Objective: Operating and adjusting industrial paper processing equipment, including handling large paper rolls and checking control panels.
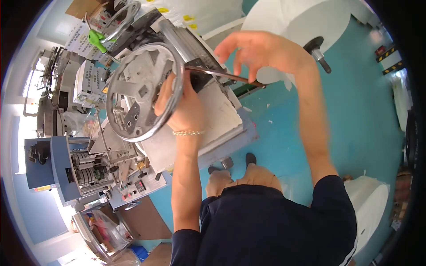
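Note:
My left hand [184, 108], with a beaded bracelet at the wrist, is closed round the right side of a large metal handwheel [116, 116]. Its fingers reach inside the rim. A thin brown metal rod [222, 73] runs from behind the wheel's rim out to the right. Above the rod's far end hovers my right hand [262, 51], slightly blurred, its fingers spread and bent downward with nothing seen in them. Whether a fingertip touches the rod, I cannot tell. Under the wheel and my left hand lies the machine's pale flat top [217, 113].
A large white roll [293, 22] with a black hub knob [314, 44] stands at the far right. Another white roll [368, 208] is at my right side. Machinery with a control panel [140, 185] fills the left. A green-handled tool [96, 41] lies beyond the wheel.

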`<move>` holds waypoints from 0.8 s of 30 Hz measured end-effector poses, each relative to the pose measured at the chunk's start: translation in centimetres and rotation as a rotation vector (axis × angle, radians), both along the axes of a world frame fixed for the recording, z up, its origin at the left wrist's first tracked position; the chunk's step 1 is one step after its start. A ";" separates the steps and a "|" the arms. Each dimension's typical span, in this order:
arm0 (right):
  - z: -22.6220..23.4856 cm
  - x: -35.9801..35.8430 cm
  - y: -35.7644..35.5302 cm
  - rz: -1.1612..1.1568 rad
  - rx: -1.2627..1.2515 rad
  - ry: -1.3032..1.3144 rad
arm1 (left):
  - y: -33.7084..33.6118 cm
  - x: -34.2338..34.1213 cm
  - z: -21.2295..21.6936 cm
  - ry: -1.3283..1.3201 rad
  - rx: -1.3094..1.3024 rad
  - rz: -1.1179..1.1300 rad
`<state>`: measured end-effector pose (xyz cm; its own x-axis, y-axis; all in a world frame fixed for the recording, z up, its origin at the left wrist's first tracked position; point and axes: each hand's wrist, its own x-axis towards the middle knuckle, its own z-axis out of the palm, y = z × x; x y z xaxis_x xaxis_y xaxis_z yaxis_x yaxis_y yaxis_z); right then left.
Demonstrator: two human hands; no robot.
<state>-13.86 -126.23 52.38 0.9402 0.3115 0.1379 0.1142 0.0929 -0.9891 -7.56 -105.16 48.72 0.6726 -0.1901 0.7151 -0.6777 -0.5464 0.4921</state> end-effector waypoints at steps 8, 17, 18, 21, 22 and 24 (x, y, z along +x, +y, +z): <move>-1.3 -2.0 6.9 -0.734 -0.915 -0.397 | -0.6 0.2 -0.6 0.072 -0.078 -0.034; -0.6 -1.2 6.8 -0.642 -1.092 -0.441 | 0.6 0.8 -1.5 -0.126 0.108 -0.028; -0.6 -1.1 6.8 -0.643 -1.101 -0.495 | 0.8 1.0 -1.5 -0.128 0.106 -0.019; -0.4 0.0 6.9 -0.783 -0.917 -0.512 | 0.9 1.7 -1.5 -0.196 0.174 0.006; -0.8 0.6 6.6 -0.778 -0.922 -0.521 | 0.5 1.6 -1.5 -0.240 0.173 0.004; -2.0 2.8 5.8 -1.179 -1.123 -0.653 | 0.4 2.2 -1.5 -0.287 0.154 0.018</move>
